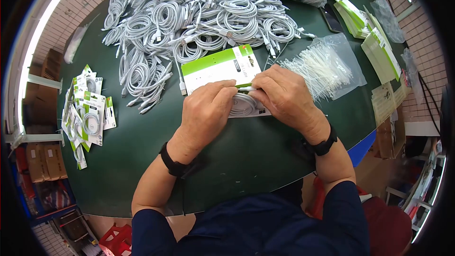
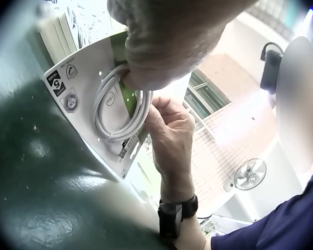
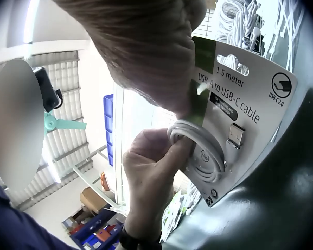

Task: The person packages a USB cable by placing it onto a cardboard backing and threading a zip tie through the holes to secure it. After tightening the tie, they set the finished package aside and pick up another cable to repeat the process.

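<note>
A coiled white USB cable (image 1: 243, 105) lies against a green and white printed card (image 2: 70, 86), which reads "USB-A to USB-C cable" in the right wrist view. The cable's metal USB-A plug (image 3: 236, 136) shows at a slot in the card. My left hand (image 1: 207, 109) pinches the coil and card from the left, fingers at the upper part of the coil. From the right, my right hand (image 1: 286, 96) pinches the same coil, thumb and fingertips close to the left ones. Just behind my hands lies another green and white card (image 1: 211, 68).
A large heap of coiled white cables (image 1: 189, 14) covers the back of the green table (image 1: 142, 161). White cable ties (image 1: 322, 71) spill from a clear bag at right. Carded cables (image 1: 90, 114) are piled at left. Stacks of cards (image 1: 381, 52) and a phone (image 1: 332, 19) lie back right.
</note>
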A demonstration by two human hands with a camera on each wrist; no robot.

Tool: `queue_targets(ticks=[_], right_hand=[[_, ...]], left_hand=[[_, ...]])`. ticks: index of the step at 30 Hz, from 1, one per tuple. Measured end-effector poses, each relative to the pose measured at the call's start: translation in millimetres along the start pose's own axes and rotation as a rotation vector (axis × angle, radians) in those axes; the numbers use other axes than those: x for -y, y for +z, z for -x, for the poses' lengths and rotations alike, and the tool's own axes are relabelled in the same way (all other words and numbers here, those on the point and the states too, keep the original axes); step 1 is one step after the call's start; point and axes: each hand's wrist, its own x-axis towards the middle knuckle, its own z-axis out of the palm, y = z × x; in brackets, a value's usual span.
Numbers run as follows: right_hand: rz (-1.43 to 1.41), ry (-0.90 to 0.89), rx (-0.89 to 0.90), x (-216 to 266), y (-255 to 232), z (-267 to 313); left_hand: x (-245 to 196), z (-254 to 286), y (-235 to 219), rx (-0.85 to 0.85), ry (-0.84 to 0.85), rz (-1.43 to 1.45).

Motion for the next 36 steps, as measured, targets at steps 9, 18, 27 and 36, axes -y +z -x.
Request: queue_targets(ticks=[9,18,27,36], right_hand=[[0.141,0.054,0.056,10,7,2],[0.152,0.068,0.086,10,3,2],[0.200,0.126,0.176,12,-9,3],[0.193,0.141,0.195,11,-11,3]], left_hand=[[-8,-14,-7,0.122,-0.130,0.064],[-9,-20,-5,0.169,-0.155,0.033],[-3,-14,8,0.009,-0.026,0.043],[-4,-14,11,0.065,-0.017,0.006]])
